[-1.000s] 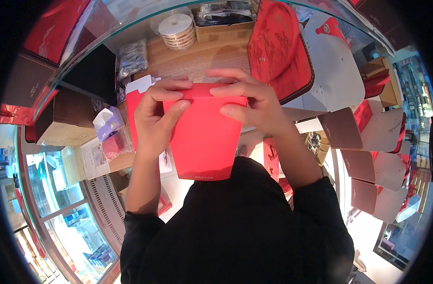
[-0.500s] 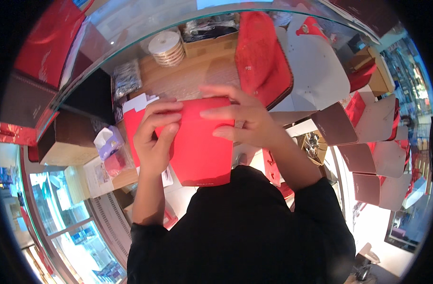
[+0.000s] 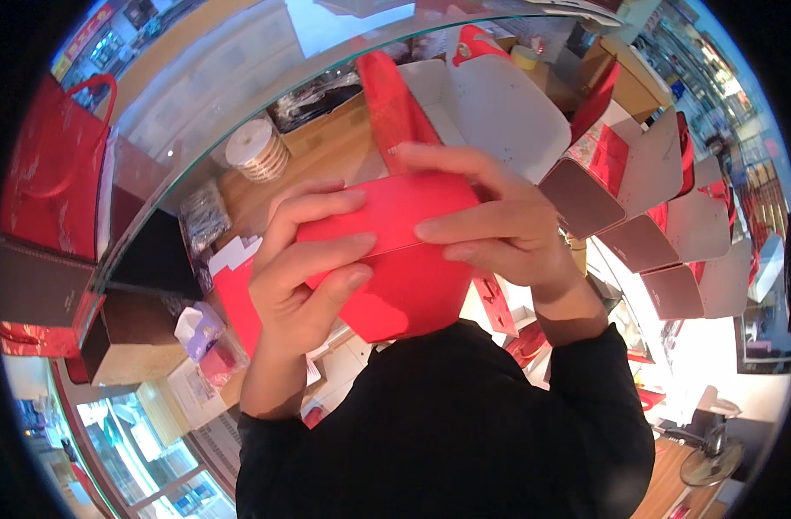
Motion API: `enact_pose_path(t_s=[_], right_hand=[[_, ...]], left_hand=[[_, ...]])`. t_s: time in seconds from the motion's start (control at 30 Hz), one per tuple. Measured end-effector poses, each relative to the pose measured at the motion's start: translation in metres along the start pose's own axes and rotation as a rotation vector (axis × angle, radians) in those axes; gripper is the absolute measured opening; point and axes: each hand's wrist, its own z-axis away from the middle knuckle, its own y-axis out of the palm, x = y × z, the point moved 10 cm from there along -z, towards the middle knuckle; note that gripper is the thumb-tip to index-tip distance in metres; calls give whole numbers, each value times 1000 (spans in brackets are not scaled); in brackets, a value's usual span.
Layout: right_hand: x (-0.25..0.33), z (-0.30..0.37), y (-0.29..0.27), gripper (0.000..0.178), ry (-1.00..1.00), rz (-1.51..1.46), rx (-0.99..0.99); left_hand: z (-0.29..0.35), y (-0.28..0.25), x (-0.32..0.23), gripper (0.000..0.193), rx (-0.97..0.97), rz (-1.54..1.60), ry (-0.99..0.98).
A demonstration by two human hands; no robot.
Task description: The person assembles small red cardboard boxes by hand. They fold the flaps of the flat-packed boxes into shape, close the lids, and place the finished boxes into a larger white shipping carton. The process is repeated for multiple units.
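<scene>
Head view is showing both of the person's bare hands gripping a red folded paper box (image 3: 395, 259) held up close in front of the chest, above the glass counter (image 3: 196, 112). The left hand (image 3: 305, 268) is grasping the box from its left side: the fingers are lying across the upper flap and the front panel, with the thumb pressing against the lower red face. The right hand (image 3: 499, 225) is grasping the box from the right, its fingers spreading over the top edge and along the fold line, fingertips nearly meeting those of the left hand at the middle of the flap. The box is tilting slightly, its upper flap angling toward the camera. Black sleeves are covering both forearms at the lower edge.

Behind the left hand, a second red box blank with a white edge (image 3: 235, 277) is standing partly hidden. A spool of pale ribbon (image 3: 255, 149) is sitting on the wooden shelf under the glass. A red paper bag with handles (image 3: 54, 173) is standing at the far left of the counter. To the right, flat white and brown box blanks (image 3: 638, 216) are lying spread out in an overlapping row, well apart from the hands. A large white unfolded carton (image 3: 508, 108) is lying just beyond the right hand.
</scene>
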Motion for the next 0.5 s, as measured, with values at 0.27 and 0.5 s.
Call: enact_pose_path(t_s=[0.27, 0.5], right_hand=[[-6, 56, -79, 83, 331, 25, -337], [23, 100, -123, 67, 261, 189, -566]], left_hand=[[-53, 38, -19, 31, -57, 110, 232], [-40, 107, 46, 108, 164, 384, -87]])
